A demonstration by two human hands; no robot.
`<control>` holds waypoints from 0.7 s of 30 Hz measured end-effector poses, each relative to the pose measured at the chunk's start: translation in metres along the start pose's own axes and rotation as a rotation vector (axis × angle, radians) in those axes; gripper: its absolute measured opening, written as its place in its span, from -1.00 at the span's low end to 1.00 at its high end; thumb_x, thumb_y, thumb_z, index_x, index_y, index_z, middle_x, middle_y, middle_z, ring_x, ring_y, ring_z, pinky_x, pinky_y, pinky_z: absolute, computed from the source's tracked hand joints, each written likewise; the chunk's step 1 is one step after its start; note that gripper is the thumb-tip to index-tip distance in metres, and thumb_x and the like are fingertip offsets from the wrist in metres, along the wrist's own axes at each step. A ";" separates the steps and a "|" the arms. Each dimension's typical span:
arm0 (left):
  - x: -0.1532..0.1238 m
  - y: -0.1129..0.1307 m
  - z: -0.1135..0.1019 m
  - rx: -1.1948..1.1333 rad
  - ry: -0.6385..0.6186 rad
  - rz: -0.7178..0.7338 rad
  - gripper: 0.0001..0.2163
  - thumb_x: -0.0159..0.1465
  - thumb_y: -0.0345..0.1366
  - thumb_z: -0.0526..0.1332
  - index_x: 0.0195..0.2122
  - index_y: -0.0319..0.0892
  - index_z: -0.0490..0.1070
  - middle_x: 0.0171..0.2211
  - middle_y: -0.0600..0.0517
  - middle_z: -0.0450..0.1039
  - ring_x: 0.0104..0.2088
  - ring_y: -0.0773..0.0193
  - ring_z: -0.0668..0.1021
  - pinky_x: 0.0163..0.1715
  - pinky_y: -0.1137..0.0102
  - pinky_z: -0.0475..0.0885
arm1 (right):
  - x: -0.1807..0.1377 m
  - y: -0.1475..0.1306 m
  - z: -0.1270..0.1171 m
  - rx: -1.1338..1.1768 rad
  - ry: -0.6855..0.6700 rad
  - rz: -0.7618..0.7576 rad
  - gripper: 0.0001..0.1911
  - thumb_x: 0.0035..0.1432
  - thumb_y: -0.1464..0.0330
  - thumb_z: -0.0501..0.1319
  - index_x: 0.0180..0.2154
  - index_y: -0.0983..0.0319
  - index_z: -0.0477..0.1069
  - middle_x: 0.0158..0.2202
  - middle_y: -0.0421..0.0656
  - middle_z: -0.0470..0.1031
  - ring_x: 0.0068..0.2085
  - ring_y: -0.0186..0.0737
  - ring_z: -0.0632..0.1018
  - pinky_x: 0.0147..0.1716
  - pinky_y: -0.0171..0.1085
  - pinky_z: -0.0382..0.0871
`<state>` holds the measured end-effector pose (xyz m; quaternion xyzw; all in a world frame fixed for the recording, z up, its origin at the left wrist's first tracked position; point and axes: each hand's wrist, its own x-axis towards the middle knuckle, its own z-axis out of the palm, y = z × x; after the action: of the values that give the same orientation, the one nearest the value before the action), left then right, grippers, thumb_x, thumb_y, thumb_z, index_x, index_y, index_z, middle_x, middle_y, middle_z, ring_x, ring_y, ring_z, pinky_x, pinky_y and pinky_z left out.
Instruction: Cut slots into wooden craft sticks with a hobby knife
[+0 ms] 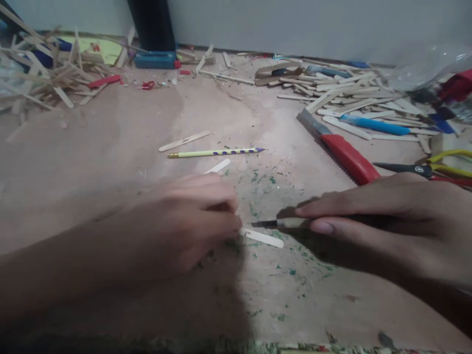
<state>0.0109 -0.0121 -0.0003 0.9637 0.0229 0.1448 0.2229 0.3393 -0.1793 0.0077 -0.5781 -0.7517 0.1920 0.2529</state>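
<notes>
My left hand (199, 216) is closed over the middle of the wooden table, its fingers pinching one end of a pale craft stick (265, 239). The stick's rounded end points right, and a small notch or mark shows near my fingertips. In my right hand (387, 226), held between thumb and fingers, is a small craft knife (291, 222) with a dark blade and a light handle. Its blade points left, just above the stick; whether they touch I cannot tell. Behind my left hand the end of another craft stick (220, 166) shows, the remainder hidden.
A yellow pencil (217, 153) and a marked stick (184, 141) lie beyond my hands. To the right are a red-handled utility cutter (348, 157), scissors (420, 169), a blue pen-like item (374, 125) and piled sticks (354, 93). More sticks (47, 69) are heaped at left.
</notes>
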 end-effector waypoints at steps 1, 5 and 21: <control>0.000 0.000 0.001 -0.009 0.006 0.006 -0.62 0.72 -0.57 0.19 -0.22 -0.10 0.64 -0.13 0.05 0.73 -0.14 0.22 0.70 -0.06 0.32 0.51 | -0.001 -0.001 0.001 0.053 -0.020 -0.020 -0.74 0.78 0.09 0.44 0.13 -0.13 0.97 -0.06 -0.31 0.99 -0.33 -0.18 0.93 -0.48 -0.43 0.73; -0.001 -0.001 0.005 -0.042 0.026 -0.007 -0.60 0.81 -0.48 0.19 -0.19 -0.14 0.68 -0.18 0.05 0.71 -0.18 0.25 0.69 -0.13 0.35 0.51 | -0.006 -0.002 0.008 0.138 -0.021 -0.068 -0.71 0.83 0.16 0.38 0.27 -0.16 0.91 0.11 -0.28 0.99 -0.11 -0.07 1.00 -0.20 -0.34 0.91; 0.001 0.006 0.009 -0.059 0.029 -0.111 -0.63 0.81 -0.44 0.26 -0.19 -0.13 0.72 -0.22 0.06 0.72 -0.24 0.25 0.69 -0.20 0.34 0.45 | -0.007 0.004 0.006 0.041 -0.062 -0.103 -0.67 0.87 0.17 0.31 0.34 -0.36 0.80 0.08 -0.37 0.99 -0.18 -0.09 0.97 -0.14 -0.30 0.94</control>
<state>0.0141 -0.0217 -0.0056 0.9518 0.0755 0.1467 0.2585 0.3398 -0.1848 -0.0005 -0.5271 -0.7837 0.2122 0.2508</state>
